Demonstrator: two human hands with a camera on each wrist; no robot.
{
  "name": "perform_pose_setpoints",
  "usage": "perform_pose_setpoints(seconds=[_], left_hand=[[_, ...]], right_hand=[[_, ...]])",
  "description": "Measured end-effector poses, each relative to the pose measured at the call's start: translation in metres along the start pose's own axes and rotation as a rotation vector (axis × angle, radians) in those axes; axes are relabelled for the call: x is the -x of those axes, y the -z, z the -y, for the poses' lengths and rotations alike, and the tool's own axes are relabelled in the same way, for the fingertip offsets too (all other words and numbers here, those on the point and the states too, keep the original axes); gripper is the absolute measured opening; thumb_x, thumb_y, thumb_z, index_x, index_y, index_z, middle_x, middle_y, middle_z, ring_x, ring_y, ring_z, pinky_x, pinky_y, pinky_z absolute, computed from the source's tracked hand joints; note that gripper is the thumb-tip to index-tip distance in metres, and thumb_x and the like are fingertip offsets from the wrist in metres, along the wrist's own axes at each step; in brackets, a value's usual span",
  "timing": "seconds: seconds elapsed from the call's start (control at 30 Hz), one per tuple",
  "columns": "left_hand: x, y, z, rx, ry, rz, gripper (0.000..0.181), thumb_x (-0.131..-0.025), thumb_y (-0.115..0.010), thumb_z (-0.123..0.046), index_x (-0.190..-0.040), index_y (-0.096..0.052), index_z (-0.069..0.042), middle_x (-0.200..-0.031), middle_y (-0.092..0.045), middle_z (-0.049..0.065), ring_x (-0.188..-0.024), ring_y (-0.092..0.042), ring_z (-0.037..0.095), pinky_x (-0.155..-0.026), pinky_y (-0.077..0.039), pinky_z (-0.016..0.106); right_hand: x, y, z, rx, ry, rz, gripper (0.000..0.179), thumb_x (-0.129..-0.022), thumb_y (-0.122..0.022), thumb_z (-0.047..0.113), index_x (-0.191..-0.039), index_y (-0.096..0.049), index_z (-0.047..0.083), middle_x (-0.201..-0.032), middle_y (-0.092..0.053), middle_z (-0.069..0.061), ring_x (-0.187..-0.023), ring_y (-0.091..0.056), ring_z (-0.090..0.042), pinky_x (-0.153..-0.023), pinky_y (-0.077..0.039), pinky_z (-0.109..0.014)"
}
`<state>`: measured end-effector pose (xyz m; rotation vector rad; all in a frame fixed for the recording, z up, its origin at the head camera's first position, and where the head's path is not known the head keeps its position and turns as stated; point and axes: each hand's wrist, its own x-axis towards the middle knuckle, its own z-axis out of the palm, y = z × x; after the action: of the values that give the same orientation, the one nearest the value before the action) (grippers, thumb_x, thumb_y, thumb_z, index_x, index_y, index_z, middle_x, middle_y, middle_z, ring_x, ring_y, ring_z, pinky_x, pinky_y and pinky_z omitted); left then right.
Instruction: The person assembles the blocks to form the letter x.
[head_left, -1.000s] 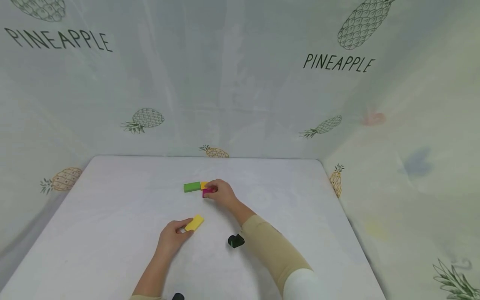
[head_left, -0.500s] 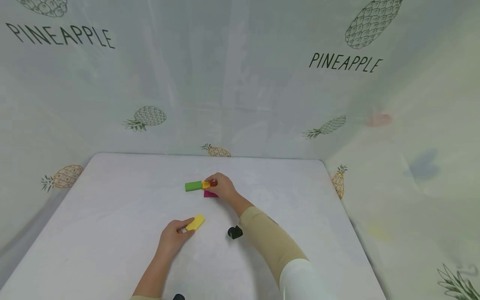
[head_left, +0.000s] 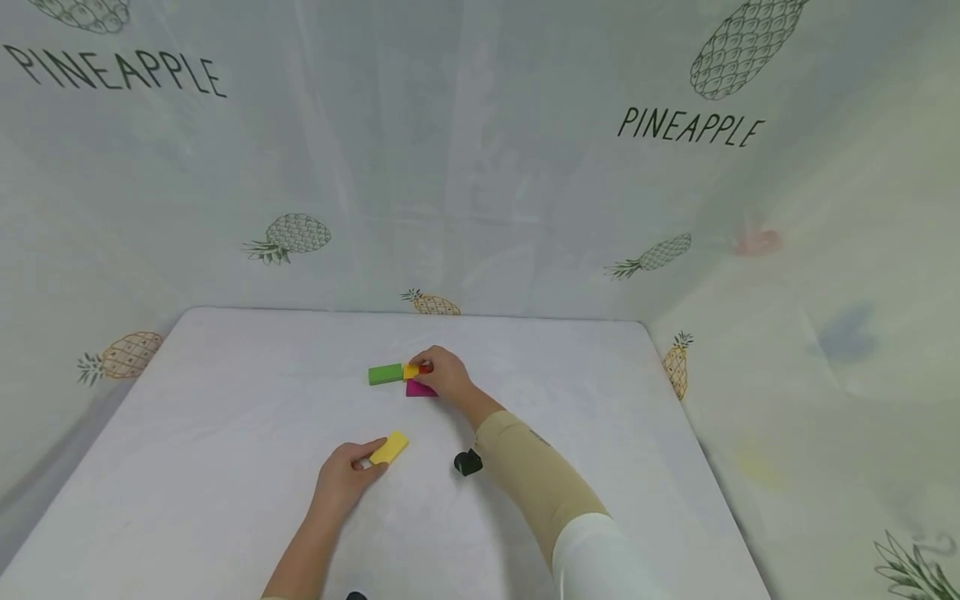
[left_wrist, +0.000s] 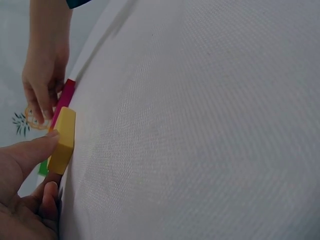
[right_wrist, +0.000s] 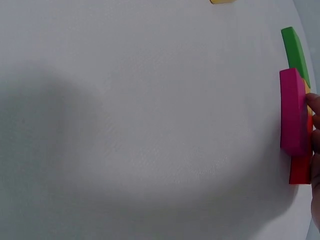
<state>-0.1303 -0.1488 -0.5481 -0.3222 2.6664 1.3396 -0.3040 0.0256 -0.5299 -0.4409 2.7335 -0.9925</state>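
Observation:
My left hand (head_left: 345,479) pinches a yellow block (head_left: 390,447) between thumb and fingers, low over the white tabletop. Farther back, a green block (head_left: 386,374), an orange block (head_left: 409,372) and a red block (right_wrist: 300,171) make an end-to-end row. A magenta block (right_wrist: 290,112) lies along the near side of the orange and red ones. My right hand (head_left: 448,377) reaches over the row from the right, its thumb and a finger on the orange block and the palm partly covering the red and magenta ones. In the right wrist view only its fingertips show at the edge.
A white-covered table (head_left: 247,400) has its far edge beyond the row. Behind it hangs a pale curtain (head_left: 480,167) printed with pineapples. A black object (head_left: 468,462) shows beside the right sleeve, another (head_left: 356,596) at the bottom edge.
My right hand has shifted from the magenta block slightly back onto the row, uncovering more magenta and some red. The left hand and yellow block stay nearly in place.

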Motion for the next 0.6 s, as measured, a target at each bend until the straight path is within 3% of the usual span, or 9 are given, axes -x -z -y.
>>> perform_pose_setpoints(seconds=[0.6], left_hand=[[0.0013,-0.0003,-0.0017,-0.008,-0.021,-0.023,0.042,-0.082,-0.077,-0.009,-0.123,-0.07,-0.012,-0.089,-0.054,0.005,-0.076,-0.043,0.02,-0.059,-0.036,0.031]], right_hand=[[-0.002,-0.0024,-0.0005,0.105,0.046,-0.041,0.022,-0.089,-0.072,0.024,-0.111,-0.074,0.021,-0.102,-0.061,0.008,-0.091,-0.055,-0.008,-0.084,-0.046,-0.024]])
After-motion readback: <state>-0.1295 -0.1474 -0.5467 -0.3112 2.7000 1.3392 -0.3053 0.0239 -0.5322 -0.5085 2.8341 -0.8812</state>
